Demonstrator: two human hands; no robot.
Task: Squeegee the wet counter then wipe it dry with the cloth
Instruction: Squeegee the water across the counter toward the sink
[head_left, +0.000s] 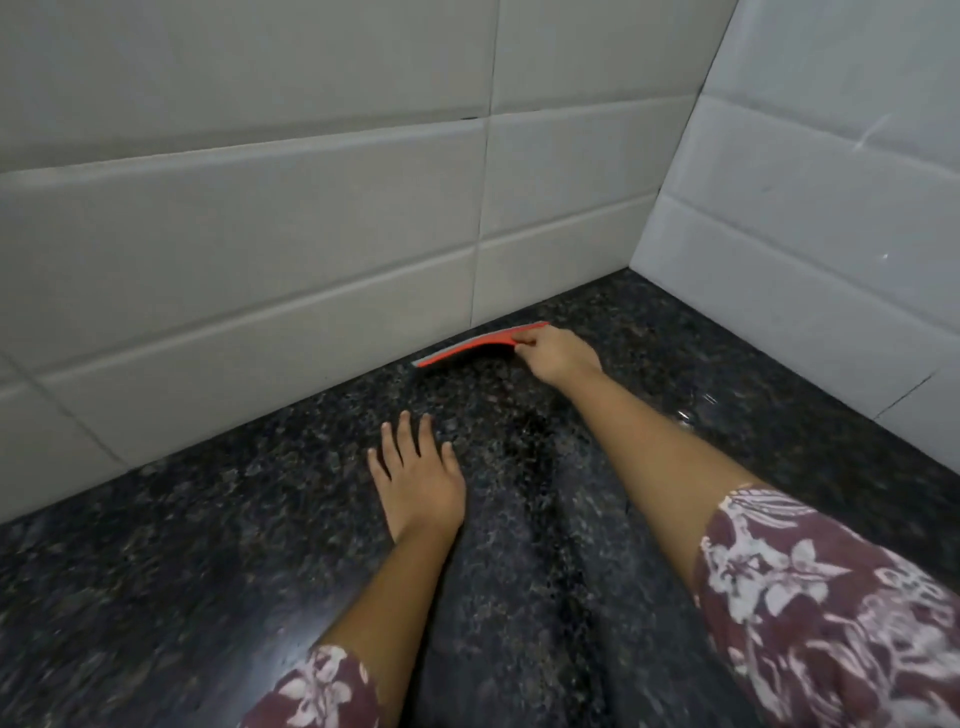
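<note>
Speckled granite counter (260, 545), curved red squeegee (478, 345)

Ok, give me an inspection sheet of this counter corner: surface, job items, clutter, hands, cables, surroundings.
Surface: dark speckled stone counter, glossy; some droplets at the right near the side wall.
Job's things: red squeegee at the foot of the back wall, blade edge down on the counter; no cloth in view.
Clutter: nothing seen.
Hands: right hand grips the squeegee's right end; left hand rests flat on the counter, fingers spread, empty.
Cables: nothing seen.
Surroundings: white tiled back wall and side wall meet in a corner; floral sleeves on both arms.
</note>
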